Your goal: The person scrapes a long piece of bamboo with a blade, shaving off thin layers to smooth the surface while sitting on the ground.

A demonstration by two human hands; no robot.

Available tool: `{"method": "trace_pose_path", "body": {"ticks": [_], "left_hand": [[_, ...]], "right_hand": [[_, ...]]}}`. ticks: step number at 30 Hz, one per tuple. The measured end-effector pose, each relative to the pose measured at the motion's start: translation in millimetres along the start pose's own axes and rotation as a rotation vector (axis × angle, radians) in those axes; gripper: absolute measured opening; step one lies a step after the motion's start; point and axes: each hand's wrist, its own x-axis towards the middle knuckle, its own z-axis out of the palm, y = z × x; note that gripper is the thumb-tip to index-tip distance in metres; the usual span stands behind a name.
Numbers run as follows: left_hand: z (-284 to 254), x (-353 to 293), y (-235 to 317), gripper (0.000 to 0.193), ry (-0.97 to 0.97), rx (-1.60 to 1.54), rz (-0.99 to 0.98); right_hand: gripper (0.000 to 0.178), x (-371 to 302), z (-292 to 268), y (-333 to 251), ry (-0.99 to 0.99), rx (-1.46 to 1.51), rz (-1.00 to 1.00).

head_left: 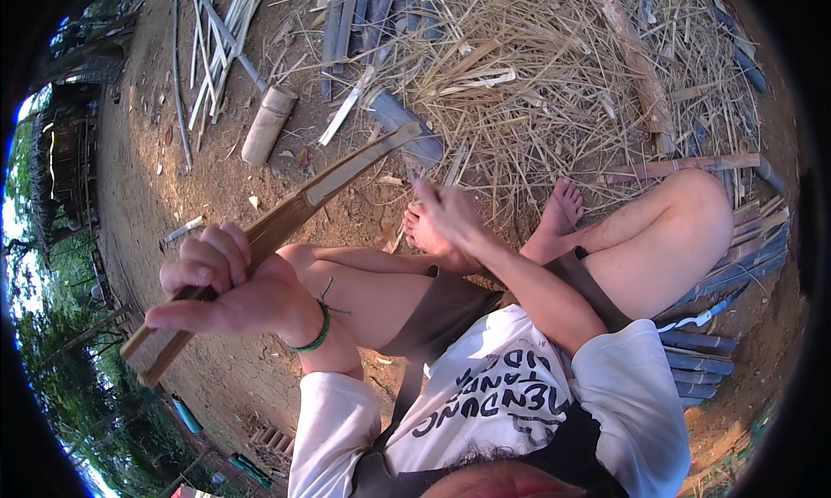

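Note:
My left hand [229,281] is wrapped around a long split piece of bamboo [303,202] near its lower end. The bamboo slants up and to the right across my bent leg, its pale hollow inner side showing toward the far tip. Below my fingers its near end appears as two prongs. My right hand [446,214] is closed with the thumb raised, just right of and below the far part of the bamboo, above my bare foot. Whatever it grips is too thin and blurred to name. A green cord bracelet [324,329] circles my left wrist.
A short thick bamboo section [270,126] and a dark bamboo piece [405,127] lie ahead on the dirt. Pale strips [216,65] are at far left. Shavings [519,91] and a log [636,61] spread at far right. Split bamboo lengths [703,352] are stacked beside my right side.

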Motion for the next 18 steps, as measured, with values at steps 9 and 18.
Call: {"method": "trace_pose_path", "body": {"ticks": [9, 18], "left_hand": [[2.4, 9.5, 0.6, 0.062, 0.035, -0.03, -0.032], [-3.2, -25.1, -29.7, 0.052, 0.035, 0.026, -0.005]], "right_hand": [[0.071, 46.2, -1.0, 88.0, 0.172, -0.165, 0.162], [0.067, -1.1, -6.8, -3.6, 0.05, -0.008, -0.225]]}}
